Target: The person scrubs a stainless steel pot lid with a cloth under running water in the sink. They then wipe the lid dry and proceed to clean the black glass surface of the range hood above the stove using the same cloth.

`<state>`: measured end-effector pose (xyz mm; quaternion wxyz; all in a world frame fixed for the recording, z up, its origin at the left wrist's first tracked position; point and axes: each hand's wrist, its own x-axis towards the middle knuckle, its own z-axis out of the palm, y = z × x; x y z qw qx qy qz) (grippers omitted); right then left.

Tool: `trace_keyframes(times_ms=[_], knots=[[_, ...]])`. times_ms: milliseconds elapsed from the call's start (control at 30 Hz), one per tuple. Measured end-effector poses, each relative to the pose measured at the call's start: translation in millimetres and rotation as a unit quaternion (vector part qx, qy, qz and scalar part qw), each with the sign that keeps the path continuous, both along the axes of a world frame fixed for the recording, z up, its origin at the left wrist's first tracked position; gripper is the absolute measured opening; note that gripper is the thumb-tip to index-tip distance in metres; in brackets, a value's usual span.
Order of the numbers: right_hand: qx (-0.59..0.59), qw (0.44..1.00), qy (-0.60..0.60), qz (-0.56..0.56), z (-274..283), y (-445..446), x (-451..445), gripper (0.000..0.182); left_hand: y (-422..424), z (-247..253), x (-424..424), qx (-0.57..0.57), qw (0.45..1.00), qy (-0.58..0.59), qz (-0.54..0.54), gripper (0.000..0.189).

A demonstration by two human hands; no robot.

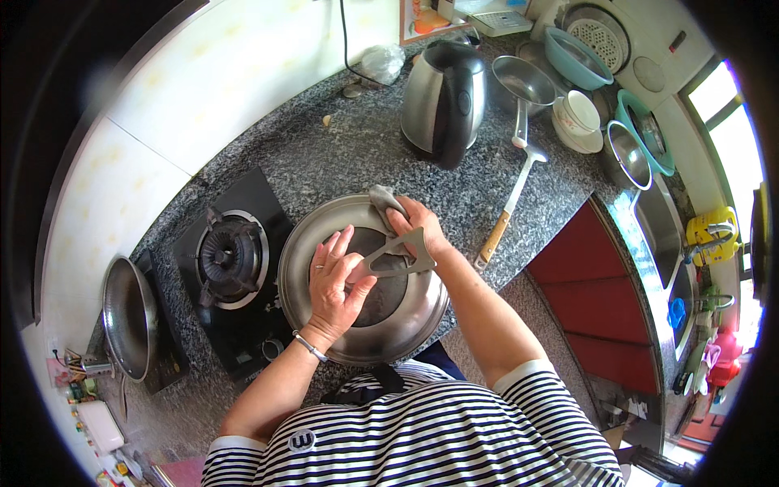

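A round stainless steel lid (395,338) with a dark glass centre (377,316) lies at the counter's front, beside the gas burner. Whether a pan sits beneath it is hidden. An upright metal lid handle (423,263) rises from its middle. Between the thumb and index finger of my left hand (336,286) is the handle's near end; the other fingers stretch over the glass. My right hand (423,225) is behind the handle, pressing a bunched grey cloth (383,201) to the lid's far rim.
Left are a gas burner (228,259) and a wok (129,316). An electric kettle (441,97), a saucepan (524,82) and a wooden-handled spatula (511,201) occupy the granite counter (341,152). Bowls (578,119) and basins (578,58) crowd the corner near the sink (660,231).
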<state>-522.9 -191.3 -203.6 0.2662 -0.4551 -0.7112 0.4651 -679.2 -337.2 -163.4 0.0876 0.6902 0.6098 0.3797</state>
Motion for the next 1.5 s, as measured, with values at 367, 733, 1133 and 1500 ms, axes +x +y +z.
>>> trace_keyframes(times_ms=[367, 733, 1133, 1500], knots=[[0.246, 0.962, -0.027, -0.116, -56, -187, 74, 0.051, -5, -2, 5, 0.0, 0.998, 0.009, -0.055, 0.039], [0.33, 0.937, 0.029, 0.111, 4, -65, 45, 0.045, -3, -3, 4, 0.039, 0.997, 0.02, -0.07, 0.059], [0.315, 0.938, -0.015, 0.141, 20, -99, 35, 0.045, -2, -7, 5, 0.041, 0.999, -0.03, 0.004, 0.097], [0.44, 0.886, -0.025, 0.146, 118, -145, 27, 0.036, -1, -23, -8, 0.049, 0.998, -0.005, -0.049, 0.028]])
